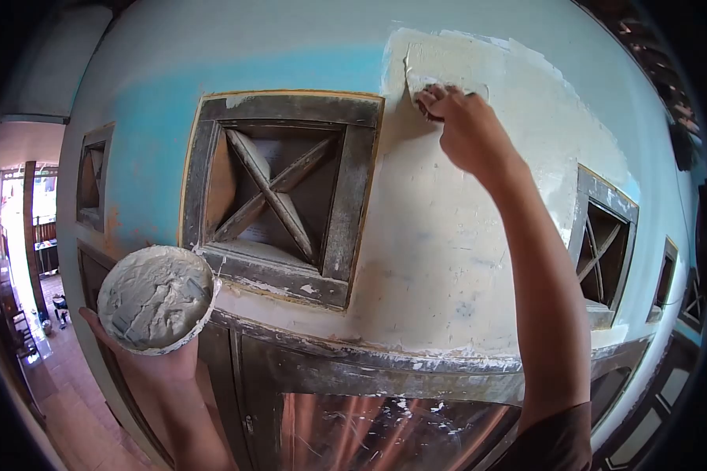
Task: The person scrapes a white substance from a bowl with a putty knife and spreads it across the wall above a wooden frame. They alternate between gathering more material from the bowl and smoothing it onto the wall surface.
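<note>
My left hand (pixel 177 363) is wrapped under a round bowl (pixel 212 302), raised at the lower left. Thick off-white putty (pixel 157 298) fills the bowl, its surface rough and ridged, with greyish patches. High on the wall, my right hand (pixel 459 118) is closed around a putty knife (pixel 436 81). The wide blade lies against a cream coated patch (pixel 448 212) of the wall, and a ridge of putty shows along its left edge. My fingers hide most of the handle.
A dark wooden vent frame with crossed bars (pixel 271 192) sits left of the coated patch. A similar frame (pixel 605 243) is at the right. Turquoise paint (pixel 149 165) shows around the left frame. Below runs a worn wooden beam (pixel 385 365) above glass with orange curtains (pixel 330 432).
</note>
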Demonstrator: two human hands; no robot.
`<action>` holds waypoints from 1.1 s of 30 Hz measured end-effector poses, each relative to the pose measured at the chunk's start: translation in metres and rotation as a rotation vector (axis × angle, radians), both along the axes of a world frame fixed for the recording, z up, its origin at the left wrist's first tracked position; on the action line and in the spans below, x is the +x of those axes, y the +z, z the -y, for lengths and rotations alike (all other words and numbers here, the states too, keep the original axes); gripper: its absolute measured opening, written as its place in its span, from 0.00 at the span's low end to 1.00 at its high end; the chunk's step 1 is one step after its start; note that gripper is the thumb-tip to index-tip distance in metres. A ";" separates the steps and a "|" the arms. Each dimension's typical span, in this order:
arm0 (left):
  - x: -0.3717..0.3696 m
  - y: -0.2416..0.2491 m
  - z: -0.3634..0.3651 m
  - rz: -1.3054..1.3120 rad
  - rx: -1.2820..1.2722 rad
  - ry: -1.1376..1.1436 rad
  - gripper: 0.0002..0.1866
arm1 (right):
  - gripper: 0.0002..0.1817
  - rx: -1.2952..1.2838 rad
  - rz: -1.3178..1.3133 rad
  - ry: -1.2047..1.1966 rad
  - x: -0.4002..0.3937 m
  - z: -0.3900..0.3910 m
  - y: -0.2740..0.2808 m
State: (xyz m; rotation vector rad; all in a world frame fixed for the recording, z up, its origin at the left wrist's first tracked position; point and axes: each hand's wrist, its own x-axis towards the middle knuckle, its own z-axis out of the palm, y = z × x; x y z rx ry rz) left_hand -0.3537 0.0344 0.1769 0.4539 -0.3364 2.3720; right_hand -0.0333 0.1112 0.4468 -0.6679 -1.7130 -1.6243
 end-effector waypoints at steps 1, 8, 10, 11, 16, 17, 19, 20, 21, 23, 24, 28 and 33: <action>0.001 0.000 0.001 0.010 0.000 -0.010 0.48 | 0.16 0.000 -0.002 -0.003 0.003 -0.002 -0.007; -0.003 -0.006 0.016 0.010 0.030 -0.056 0.47 | 0.21 -0.046 -0.071 0.078 -0.012 0.039 -0.029; 0.002 -0.001 0.022 0.019 0.015 -0.046 0.47 | 0.21 0.072 -0.072 0.111 -0.012 0.020 -0.002; 0.004 0.001 0.023 0.030 0.001 -0.034 0.47 | 0.21 0.191 -0.071 0.144 -0.012 0.013 0.012; -0.001 0.006 0.013 0.018 0.074 -0.080 0.46 | 0.32 -0.088 -0.133 -0.072 -0.016 0.006 0.021; 0.000 0.006 0.009 -0.005 0.114 -0.084 0.46 | 0.31 -0.044 -0.086 -0.149 -0.013 0.003 0.011; 0.006 0.011 0.004 -0.023 0.131 -0.087 0.46 | 0.18 -0.001 0.016 -0.124 -0.005 -0.007 -0.015; 0.009 0.012 0.003 -0.012 0.117 -0.103 0.47 | 0.18 -0.024 0.012 -0.130 -0.006 -0.001 -0.031; 0.012 0.014 0.004 -0.002 0.099 -0.118 0.47 | 0.18 -0.052 0.006 -0.135 -0.005 0.004 -0.047; 0.022 0.016 0.008 -0.007 0.055 -0.123 0.48 | 0.19 -0.072 0.019 -0.143 0.001 0.007 -0.073; 0.024 0.014 0.008 -0.019 0.044 -0.115 0.48 | 0.20 -0.083 0.036 -0.140 0.002 0.011 -0.081; 0.028 0.012 0.016 -0.011 0.014 -0.121 0.48 | 0.27 -0.267 -0.097 -0.033 -0.008 0.058 -0.078; 0.026 0.008 0.017 -0.026 0.010 -0.130 0.48 | 0.23 -0.046 -0.167 0.052 -0.008 0.018 -0.007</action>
